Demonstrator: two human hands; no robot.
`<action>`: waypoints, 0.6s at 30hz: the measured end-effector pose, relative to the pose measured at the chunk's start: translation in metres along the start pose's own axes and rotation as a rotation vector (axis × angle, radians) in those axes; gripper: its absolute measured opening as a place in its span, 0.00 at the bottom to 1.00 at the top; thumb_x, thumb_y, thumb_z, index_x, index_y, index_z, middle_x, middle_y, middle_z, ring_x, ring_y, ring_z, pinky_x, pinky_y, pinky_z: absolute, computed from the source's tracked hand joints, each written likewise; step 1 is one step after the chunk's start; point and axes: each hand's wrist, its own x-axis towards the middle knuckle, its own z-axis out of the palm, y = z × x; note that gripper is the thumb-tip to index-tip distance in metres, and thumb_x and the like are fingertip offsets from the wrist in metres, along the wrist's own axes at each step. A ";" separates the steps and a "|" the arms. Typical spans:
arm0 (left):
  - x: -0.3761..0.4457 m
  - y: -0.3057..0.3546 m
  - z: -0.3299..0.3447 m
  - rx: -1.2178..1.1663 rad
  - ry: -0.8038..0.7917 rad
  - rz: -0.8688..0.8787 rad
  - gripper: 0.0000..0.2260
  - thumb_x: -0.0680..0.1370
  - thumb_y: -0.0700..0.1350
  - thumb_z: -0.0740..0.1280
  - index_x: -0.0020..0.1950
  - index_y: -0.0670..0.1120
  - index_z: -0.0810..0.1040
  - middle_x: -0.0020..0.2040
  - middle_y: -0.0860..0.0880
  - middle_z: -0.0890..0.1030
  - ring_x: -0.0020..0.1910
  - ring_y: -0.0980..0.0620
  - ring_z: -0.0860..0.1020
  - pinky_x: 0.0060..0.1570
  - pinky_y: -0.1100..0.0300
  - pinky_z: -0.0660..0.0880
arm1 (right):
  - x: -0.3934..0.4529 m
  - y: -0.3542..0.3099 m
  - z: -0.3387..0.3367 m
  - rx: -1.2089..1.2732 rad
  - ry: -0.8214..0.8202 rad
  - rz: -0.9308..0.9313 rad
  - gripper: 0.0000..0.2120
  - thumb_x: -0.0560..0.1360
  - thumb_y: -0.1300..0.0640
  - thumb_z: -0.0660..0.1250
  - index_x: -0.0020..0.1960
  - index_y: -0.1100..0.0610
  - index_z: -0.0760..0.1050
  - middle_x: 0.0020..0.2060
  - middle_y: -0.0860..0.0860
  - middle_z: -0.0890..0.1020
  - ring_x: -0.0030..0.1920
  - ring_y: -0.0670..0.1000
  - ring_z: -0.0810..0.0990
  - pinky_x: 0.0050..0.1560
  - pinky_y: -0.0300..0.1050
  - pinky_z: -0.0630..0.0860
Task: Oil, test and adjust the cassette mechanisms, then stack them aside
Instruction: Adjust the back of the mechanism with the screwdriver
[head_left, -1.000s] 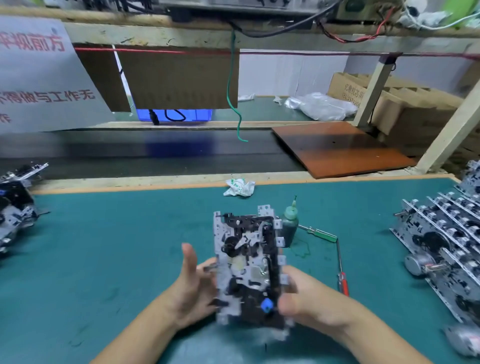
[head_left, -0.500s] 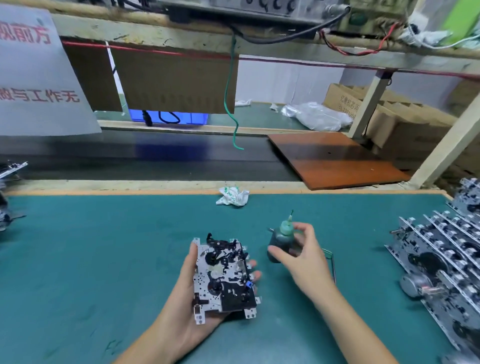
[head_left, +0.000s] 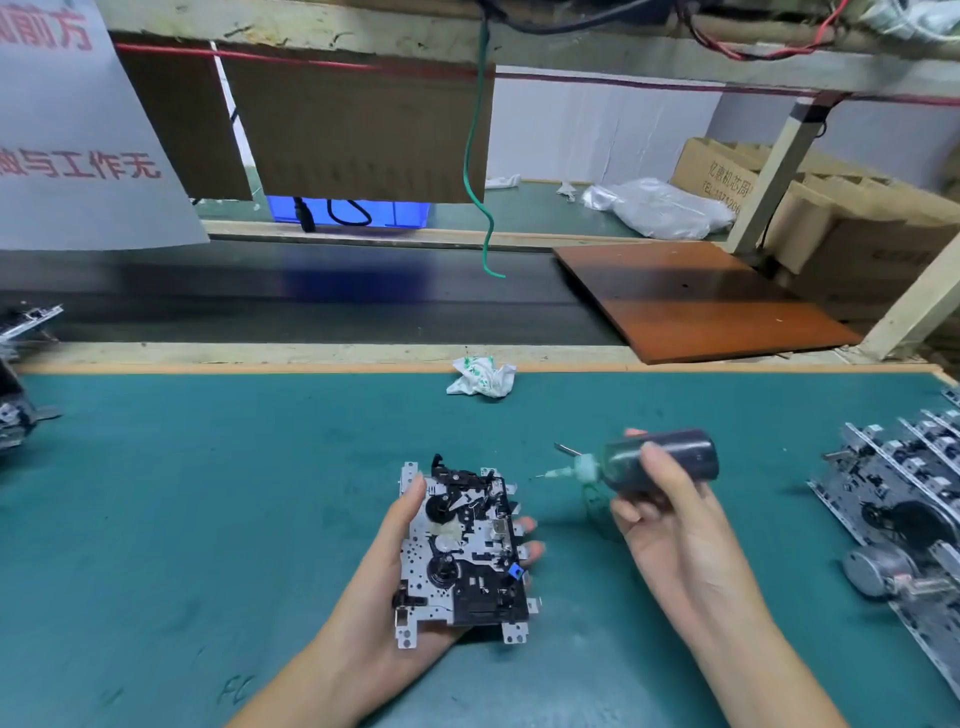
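The left hand lies mostly under the mechanism; only thumb and fingertips show past its edges. The right hand covers part of the bottle, whose far end is blurred. The stack on the right is cut by the frame edge, as are the mechanisms at left. The sign shows partial text.

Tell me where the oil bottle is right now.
In the head view the oil bottle is right of centre, held on its side above the mat by the right hand, nozzle pointing left toward the mechanism.
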 end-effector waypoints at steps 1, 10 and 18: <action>0.000 0.000 0.000 0.005 0.004 -0.001 0.30 0.67 0.60 0.66 0.60 0.40 0.80 0.63 0.36 0.77 0.61 0.37 0.77 0.63 0.43 0.72 | 0.000 0.000 0.000 0.049 0.017 0.018 0.10 0.64 0.55 0.69 0.43 0.57 0.75 0.29 0.48 0.72 0.23 0.43 0.64 0.23 0.34 0.66; -0.001 0.001 0.004 -0.016 -0.042 -0.031 0.30 0.69 0.61 0.66 0.61 0.41 0.79 0.64 0.34 0.76 0.61 0.35 0.76 0.54 0.39 0.76 | -0.006 0.011 0.005 -0.209 0.088 -0.115 0.15 0.63 0.46 0.69 0.34 0.57 0.71 0.27 0.50 0.72 0.25 0.44 0.65 0.21 0.36 0.61; 0.001 0.000 -0.001 -0.011 -0.054 -0.044 0.29 0.70 0.61 0.66 0.63 0.42 0.79 0.65 0.36 0.75 0.63 0.35 0.75 0.60 0.40 0.73 | -0.008 0.014 0.005 -0.368 0.055 -0.187 0.15 0.70 0.50 0.67 0.32 0.57 0.68 0.25 0.49 0.70 0.23 0.47 0.64 0.22 0.36 0.63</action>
